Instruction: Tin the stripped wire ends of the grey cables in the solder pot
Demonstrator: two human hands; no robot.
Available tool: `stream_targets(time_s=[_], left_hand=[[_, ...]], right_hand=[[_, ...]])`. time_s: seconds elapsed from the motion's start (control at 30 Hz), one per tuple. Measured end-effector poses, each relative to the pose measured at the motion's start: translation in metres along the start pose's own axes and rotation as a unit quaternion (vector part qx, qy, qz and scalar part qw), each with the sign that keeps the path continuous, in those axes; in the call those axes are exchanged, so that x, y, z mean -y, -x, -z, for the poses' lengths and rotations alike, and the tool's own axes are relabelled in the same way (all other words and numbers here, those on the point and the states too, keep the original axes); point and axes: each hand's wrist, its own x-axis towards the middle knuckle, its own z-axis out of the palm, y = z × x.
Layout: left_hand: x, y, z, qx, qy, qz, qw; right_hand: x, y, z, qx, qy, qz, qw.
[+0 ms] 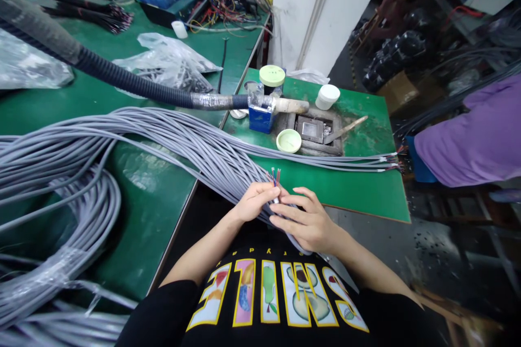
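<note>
Close to my body, both hands meet at the stripped end of a grey cable. My left hand [257,200] pinches the thin coloured wires [275,178], whose bare tips point up and away from me. Just below, my right hand [307,219] curls its fingers round the cable's jacket; the palm side is hidden. A thick bundle of grey cables [183,141] runs from the left table toward my hands. Several cable ends [385,162] with stripped wires lie across the green board to the right.
A solder pot [311,130] with a flat stick [345,130] sits on the green board. Around it are a blue box [260,119], a pale open lid [288,141] and a white tub [328,96]. A ribbed hose [134,81] arches overhead. A person in purple [472,130] is at right.
</note>
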Motion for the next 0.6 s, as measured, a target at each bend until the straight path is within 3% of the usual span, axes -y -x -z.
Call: stream_targets(time_s=[0.1,0.2,0.37,0.6], left_hand=[[-0.002,-0.001,-0.003,0.005,-0.051,-0.022,0.998],[-0.005,-0.003,-0.011,-0.014,-0.121,-0.058,0.991],[-0.009,-0.012,-0.031,-0.01,-0.186,-0.109,0.976],[-0.008,-0.021,-0.048,0.002,-0.157,-0.1,0.983]], right_hand=[[-0.002,0.0,0.004,-0.049,-0.019,-0.028,0.998],[-0.002,0.0,0.008,-0.098,-0.031,-0.126,0.987],[0.0,0.005,0.011,-0.046,-0.089,-0.242,0.965],[-0.004,0.023,0.024,0.009,-0.287,-0.357,0.889]])
